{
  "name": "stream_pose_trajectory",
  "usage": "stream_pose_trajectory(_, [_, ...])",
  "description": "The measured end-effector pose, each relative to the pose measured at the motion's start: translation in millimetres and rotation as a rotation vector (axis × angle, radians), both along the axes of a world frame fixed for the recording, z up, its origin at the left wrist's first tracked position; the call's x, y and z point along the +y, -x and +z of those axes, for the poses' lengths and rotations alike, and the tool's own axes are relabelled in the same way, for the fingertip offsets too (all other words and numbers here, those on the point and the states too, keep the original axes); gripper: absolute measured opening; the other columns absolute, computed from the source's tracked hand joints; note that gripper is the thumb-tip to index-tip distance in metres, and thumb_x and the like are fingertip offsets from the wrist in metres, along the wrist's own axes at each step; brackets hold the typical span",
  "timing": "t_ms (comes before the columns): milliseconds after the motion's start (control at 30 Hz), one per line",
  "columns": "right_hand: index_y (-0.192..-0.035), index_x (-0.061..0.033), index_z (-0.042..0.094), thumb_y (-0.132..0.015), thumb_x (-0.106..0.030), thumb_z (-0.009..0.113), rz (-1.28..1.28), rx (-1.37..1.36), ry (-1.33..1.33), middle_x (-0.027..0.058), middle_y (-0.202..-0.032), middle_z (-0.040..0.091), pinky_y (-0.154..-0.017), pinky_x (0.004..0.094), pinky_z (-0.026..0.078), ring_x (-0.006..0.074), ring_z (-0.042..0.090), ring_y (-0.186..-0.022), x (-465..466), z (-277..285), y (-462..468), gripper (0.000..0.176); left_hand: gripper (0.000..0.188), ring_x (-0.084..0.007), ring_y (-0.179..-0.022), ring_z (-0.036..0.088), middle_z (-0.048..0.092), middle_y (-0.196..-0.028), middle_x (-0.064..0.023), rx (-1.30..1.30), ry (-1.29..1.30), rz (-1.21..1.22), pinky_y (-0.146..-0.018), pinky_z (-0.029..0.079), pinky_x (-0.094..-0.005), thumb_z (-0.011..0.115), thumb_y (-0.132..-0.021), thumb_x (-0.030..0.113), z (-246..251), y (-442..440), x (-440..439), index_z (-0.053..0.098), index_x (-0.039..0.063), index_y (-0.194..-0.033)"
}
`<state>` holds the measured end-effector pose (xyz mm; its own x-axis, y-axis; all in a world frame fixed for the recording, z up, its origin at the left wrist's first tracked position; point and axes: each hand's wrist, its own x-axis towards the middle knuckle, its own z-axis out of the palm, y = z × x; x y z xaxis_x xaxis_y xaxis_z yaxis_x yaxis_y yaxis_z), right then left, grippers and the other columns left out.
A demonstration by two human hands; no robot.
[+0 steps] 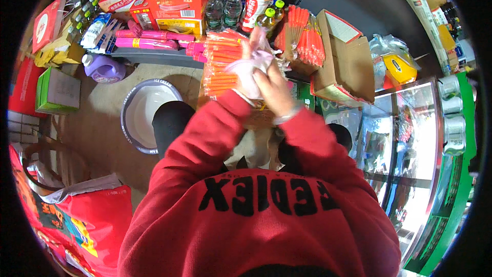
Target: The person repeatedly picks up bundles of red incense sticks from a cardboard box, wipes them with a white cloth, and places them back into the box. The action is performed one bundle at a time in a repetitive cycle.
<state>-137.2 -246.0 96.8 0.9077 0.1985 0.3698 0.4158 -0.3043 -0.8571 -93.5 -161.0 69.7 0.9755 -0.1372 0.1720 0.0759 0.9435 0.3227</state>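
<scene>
In front of my chest, my left hand (246,79) and my right hand (275,90) come together around a pale pinkish-white cloth (251,70). The hands are blurred, and the cloth covers much of the left one. Beneath and beside them lies a stack of orange sticks in clear wrappers (220,73), on top of a box. Just to the right, more bundles of orange-red packaged sticks (310,46) stand close to an open cardboard box (349,63).
Behind the hands stand clear water bottles (232,9) and a red-and-white bottle (256,4). On the floor at the left are a white basin with a blue-grey rim (128,123) and a purple detergent jug (104,70). A glass display case (432,138) borders the right side.
</scene>
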Motion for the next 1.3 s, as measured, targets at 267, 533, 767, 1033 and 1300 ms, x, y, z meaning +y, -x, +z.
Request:
stream_pose_trajectory(267, [-0.13, -0.0061, 0.05, -0.093, -0.024, 0.054, -0.178, -0.335, 0.405, 0.0067, -0.115, 0.062, -0.084, 0.0335, 0.05, 0.0208, 0.061, -0.1, -48, -12, -54, 0.041, 0.061, -0.0171, -0.127, 0.041, 0.042, -0.141, -0.0024, -0.122, -0.57, 0.072, -0.107, 0.03, -0.0363, 0.04, -0.098, 0.05, 17, 60, -41, 0.035, 0.009, -0.143])
stream_pose_trajectory(533, [-0.113, -0.0104, 0.058, -0.094, -0.03, 0.055, 0.387, 0.777, -0.821, -0.0003, -0.077, 0.059, -0.051, 0.0212, 0.041, 0.0068, 0.054, -0.061, -42, -23, -14, 0.028, 0.034, -0.0121, -0.05, 0.052, 0.054, -0.063, 0.0001, 0.208, -0.233, -0.366, -0.043, 0.042, -0.0251, 0.043, -0.097, 0.043, 2, 30, -1, 0.056, 0.012, -0.089])
stream_pose_trajectory(767, [-0.105, -0.0019, 0.063, -0.094, -0.019, 0.057, -0.176, 0.429, -0.82, 0.0017, -0.086, 0.064, -0.057, 0.022, 0.046, 0.0083, 0.059, -0.068, -31, -42, -4, 0.021, 0.019, -0.0087, -0.074, 0.057, 0.062, -0.088, -0.0009, 0.086, -0.834, 0.238, -0.061, 0.048, -0.0254, 0.054, -0.094, 0.019, -40, 36, -29, 0.061, 0.002, -0.099])
stream_pose_trajectory(1033, [-0.137, -0.0007, 0.041, -0.098, -0.034, 0.051, -0.109, 0.198, -0.533, 0.0065, -0.132, 0.05, -0.106, 0.0311, 0.033, 0.0174, 0.045, -0.123, -9, -14, 21, 0.052, 0.039, -0.0136, -0.096, 0.056, 0.059, -0.11, -0.0046, 0.129, -0.488, 0.18, -0.086, 0.046, -0.0292, 0.048, -0.099, 0.028, 2, 34, -36, 0.047, 0.0, -0.127])
stream_pose_trajectory(1300, [-0.126, -0.0019, 0.052, -0.095, -0.013, 0.054, -0.088, 0.542, -1.038, 0.0052, -0.115, 0.061, -0.088, 0.0311, 0.048, 0.0149, 0.059, -0.102, -71, -37, 19, 0.033, 0.032, -0.0305, -0.068, 0.066, 0.065, -0.077, -0.0191, -0.406, -1.671, 0.396, -0.058, 0.05, -0.0404, 0.055, -0.094, 0.03, -28, 9, -39, 0.054, 0.005, -0.113])
